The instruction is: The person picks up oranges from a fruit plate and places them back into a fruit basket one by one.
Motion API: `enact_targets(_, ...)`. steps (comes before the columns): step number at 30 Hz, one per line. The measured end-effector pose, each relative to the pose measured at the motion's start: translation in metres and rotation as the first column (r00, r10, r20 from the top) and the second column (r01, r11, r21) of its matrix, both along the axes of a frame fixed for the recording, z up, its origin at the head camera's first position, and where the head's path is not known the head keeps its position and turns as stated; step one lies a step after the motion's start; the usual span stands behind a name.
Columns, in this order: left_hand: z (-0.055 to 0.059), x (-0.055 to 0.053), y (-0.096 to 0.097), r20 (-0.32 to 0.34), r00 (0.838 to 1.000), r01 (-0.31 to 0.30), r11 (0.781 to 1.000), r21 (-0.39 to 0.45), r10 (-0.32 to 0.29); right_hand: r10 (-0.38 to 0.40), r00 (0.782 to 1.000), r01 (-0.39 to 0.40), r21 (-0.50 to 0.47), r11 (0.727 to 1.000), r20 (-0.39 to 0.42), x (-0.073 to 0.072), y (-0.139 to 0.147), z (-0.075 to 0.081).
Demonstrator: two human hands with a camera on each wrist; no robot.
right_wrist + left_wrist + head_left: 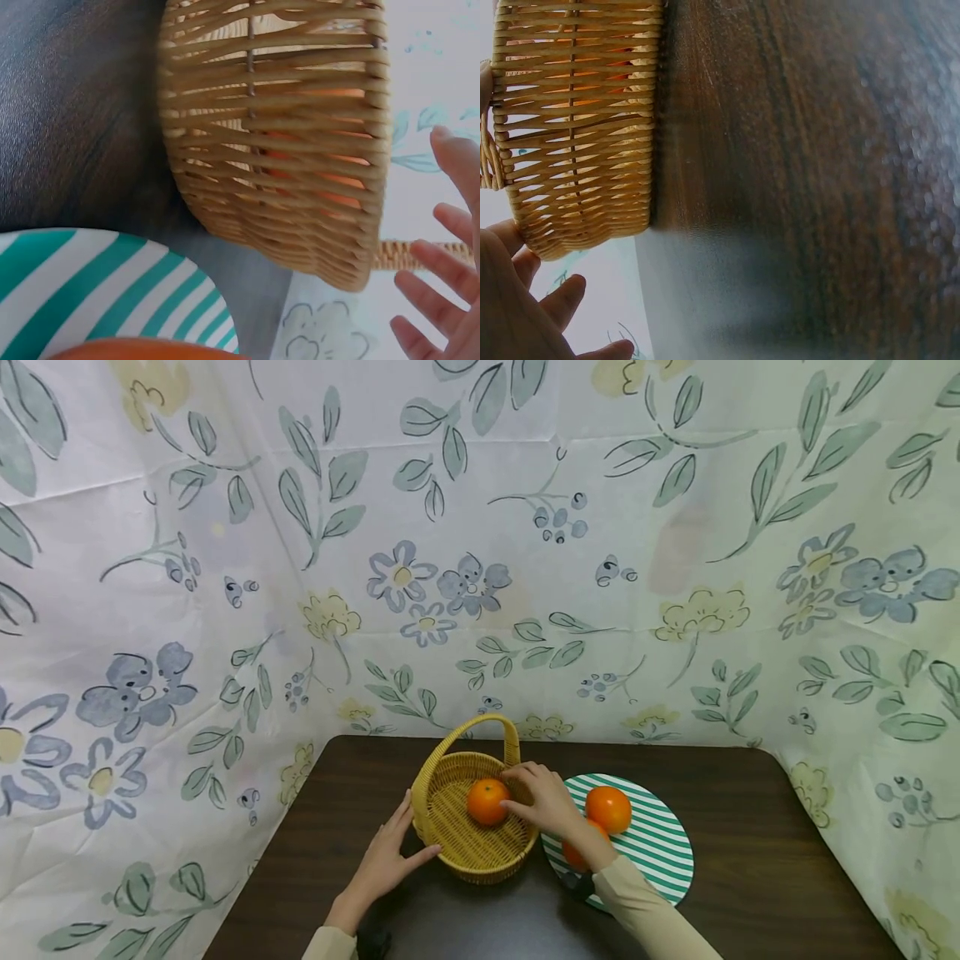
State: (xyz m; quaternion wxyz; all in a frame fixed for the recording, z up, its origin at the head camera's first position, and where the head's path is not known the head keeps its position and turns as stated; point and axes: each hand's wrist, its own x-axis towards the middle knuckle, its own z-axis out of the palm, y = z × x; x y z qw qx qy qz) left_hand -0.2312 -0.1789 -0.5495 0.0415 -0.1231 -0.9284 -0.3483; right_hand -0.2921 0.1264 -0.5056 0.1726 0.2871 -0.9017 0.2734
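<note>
A yellow wicker basket [480, 867] with a tall arched handle stands on the dark table, with one orange [487, 802] inside it. My left hand [385, 857] touches the basket's left side, fingers fairly straight and thumb near the front rim. In the left wrist view, the fingers [562, 300] of that hand spread beside the wicker wall. Over the basket's right rim reaches my right hand [551, 802], its thumb close to the orange; whether they touch I cannot tell. The right wrist view shows this hand [457, 292] with fingers apart, and the orange [322, 165] behind the weave.
Right of the basket lies a round plate [663, 839] with green and white stripes. On it are an orange [608, 810] and another orange [577, 852] partly hidden by my right arm. A floral cloth [480, 568] hangs behind the table [765, 843].
</note>
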Motion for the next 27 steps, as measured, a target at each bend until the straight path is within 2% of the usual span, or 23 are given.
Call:
enact_targets(8,0.002,0.0,-0.001,0.01,1.0,0.003,1.0,0.003,-0.004,-0.03,0.996,0.032,-0.031,0.999,0.087,0.006,0.009,0.01)
enact_targets(14,0.0,0.0,-0.001,0.019,1.0,0.002,1.0,0.005,-0.002,-0.042,0.996,0.044,-0.03,0.999,0.079,0.008,0.018,0.009)
enact_targets(19,0.0,0.001,0.0,0.012,1.0,0.004,1.0,0.026,-0.004,-0.036,0.999,0.038,-0.048,0.998,0.041,0.01,0.026,0.007)
enact_targets(24,0.0,0.002,-0.001,0.015,1.0,-0.002,1.0,0.016,0.002,-0.059,0.998,0.058,-0.055,0.997,-0.001,0.014,0.031,0.005)
enact_targets(27,0.001,0.002,-0.001,0.017,1.0,-0.003,1.0,0.017,0.003,-0.073,0.997,0.073,-0.071,0.995,0.003,0.015,0.035,0.004)
